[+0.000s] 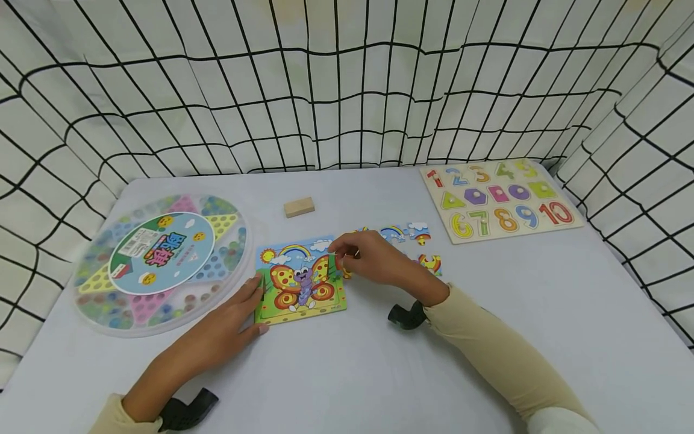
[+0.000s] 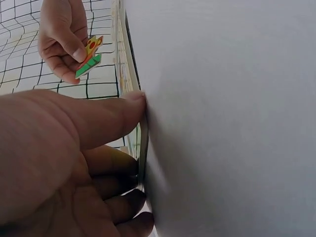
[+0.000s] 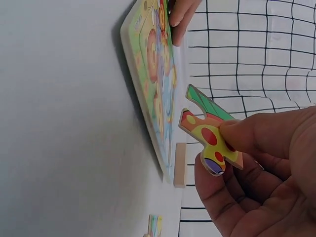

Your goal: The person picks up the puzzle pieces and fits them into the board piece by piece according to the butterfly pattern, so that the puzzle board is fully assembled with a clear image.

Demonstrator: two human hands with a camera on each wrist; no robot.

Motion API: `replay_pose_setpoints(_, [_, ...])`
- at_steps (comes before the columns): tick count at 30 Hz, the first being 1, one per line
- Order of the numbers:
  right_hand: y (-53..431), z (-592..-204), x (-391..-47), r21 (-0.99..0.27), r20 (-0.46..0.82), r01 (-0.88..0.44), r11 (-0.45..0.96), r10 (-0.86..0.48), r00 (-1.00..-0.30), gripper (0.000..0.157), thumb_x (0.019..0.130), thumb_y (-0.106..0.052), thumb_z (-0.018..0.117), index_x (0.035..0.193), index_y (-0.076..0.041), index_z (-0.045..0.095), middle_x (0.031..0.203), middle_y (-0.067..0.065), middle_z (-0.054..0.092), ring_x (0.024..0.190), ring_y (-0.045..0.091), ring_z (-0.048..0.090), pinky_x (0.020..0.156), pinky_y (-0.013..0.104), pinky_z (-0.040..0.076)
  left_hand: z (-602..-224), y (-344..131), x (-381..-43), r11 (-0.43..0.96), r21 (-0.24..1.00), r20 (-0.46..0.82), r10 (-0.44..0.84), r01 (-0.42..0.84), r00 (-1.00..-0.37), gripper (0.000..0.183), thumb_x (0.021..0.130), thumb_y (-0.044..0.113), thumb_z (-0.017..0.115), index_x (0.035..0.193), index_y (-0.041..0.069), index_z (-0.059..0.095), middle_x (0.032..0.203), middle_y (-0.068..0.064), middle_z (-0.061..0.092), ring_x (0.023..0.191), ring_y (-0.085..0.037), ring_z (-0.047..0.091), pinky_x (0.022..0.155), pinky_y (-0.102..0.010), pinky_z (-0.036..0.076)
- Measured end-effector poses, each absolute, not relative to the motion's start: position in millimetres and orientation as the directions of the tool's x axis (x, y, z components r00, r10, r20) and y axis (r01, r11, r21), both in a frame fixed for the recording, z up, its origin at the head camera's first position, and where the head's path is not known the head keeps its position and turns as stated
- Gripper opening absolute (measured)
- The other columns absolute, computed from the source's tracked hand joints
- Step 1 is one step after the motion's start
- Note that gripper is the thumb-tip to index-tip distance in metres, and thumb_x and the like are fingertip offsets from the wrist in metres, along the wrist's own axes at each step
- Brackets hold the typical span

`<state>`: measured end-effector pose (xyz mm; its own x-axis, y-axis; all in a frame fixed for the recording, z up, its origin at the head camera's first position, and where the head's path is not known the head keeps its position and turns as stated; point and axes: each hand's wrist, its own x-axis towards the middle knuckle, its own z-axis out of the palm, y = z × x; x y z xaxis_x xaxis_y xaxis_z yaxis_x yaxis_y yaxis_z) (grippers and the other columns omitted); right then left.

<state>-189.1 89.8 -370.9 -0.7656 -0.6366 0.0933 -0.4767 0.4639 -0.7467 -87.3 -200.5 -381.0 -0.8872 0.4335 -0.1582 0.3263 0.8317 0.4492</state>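
Observation:
My left hand (image 1: 230,325) rests at the near left corner of a butterfly jigsaw board (image 1: 320,308). Its fingers lie along the left edge and the thumb touches the front edge, extended rather than wrapped round it. Over the board's right side, my right hand (image 1: 374,259) pinches a jigsaw piece (image 3: 210,136) between thumb and fingers. Red spots on yellow and a green strip mark this piece, which is held up off the board in the right wrist view. Loose jigsaw pieces (image 1: 393,233) lie to the right of the board, partly hidden behind my right hand.
At the left lies a round Chinese checkers set (image 1: 162,304) with coloured marbles. A wooden block (image 1: 299,207) sits behind the jigsaw board. The number and shape puzzle (image 1: 490,205) is at the back right. Black netting (image 1: 336,96) borders the white table.

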Motion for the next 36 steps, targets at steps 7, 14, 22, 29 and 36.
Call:
replay_pose_setpoints(7, [82.0,-369.4,-188.6,-0.754,0.091,-0.488,0.440,-0.666,-0.741,0.025,0.092,0.003,0.060,0.115,-0.002,0.068,0.090,0.000,0.067,0.081,0.012,0.059,0.070,0.024,0.051,-379.6,-207.9,-88.5,0.796,0.488,-0.151,0.481,0.358,-0.863,0.066,0.094,0.020,0.066,0.145,-0.008,0.036,0.158,-0.020,0.019,0.144,-0.042,0.014,0.108,-0.058,0.027])
replay_pose_setpoints(14, [68.6,-369.4,-191.6,-0.785,0.074,-0.474,0.399,-0.699,-0.711,0.023,0.093,-0.002,0.063,0.115,-0.003,0.069,0.094,-0.001,0.068,0.081,0.011,0.059,0.073,0.022,0.051,-381.5,-207.7,-89.5,0.783,0.525,-0.161,0.477,0.334,-0.864,0.064,0.094,0.028,0.065,0.147,0.001,0.041,0.159,-0.013,0.021,0.145,-0.039,0.014,0.108,-0.058,0.027])
replay_pose_setpoints(22, [47.7,-367.8,-191.5,-0.795,0.034,-0.454,0.402,-0.718,-0.695,0.023,0.094,-0.003,0.063,0.116,-0.005,0.069,0.097,-0.001,0.068,0.083,0.012,0.059,0.077,0.021,0.050,-383.2,-205.5,-89.5,0.803,0.507,-0.179,0.454,0.313,-0.873,0.071,0.094,0.027,0.067,0.148,-0.004,0.034,0.160,-0.016,0.014,0.144,-0.041,0.016,0.107,-0.058,0.030])
replay_pose_setpoints(29, [32.6,-368.8,-193.3,-0.815,0.035,-0.442,0.376,-0.728,-0.684,0.021,0.093,-0.004,0.065,0.114,-0.003,0.069,0.096,-0.001,0.070,0.083,0.007,0.063,0.078,0.019,0.051,-382.8,-206.7,-89.2,0.804,0.506,-0.179,0.453,0.313,-0.873,0.070,0.095,0.025,0.066,0.148,-0.006,0.032,0.160,-0.015,0.015,0.144,-0.039,0.016,0.107,-0.057,0.029])
replay_pose_setpoints(36, [23.2,-368.5,-195.3,-0.822,0.012,-0.424,0.381,-0.731,-0.682,0.022,0.095,-0.004,0.063,0.116,-0.002,0.068,0.096,0.000,0.069,0.084,0.007,0.063,0.076,0.019,0.052,-384.4,-206.7,-90.3,0.811,0.492,-0.183,0.453,0.318,-0.872,0.069,0.094,0.023,0.066,0.147,-0.007,0.033,0.160,-0.016,0.016,0.144,-0.040,0.016,0.107,-0.057,0.030])
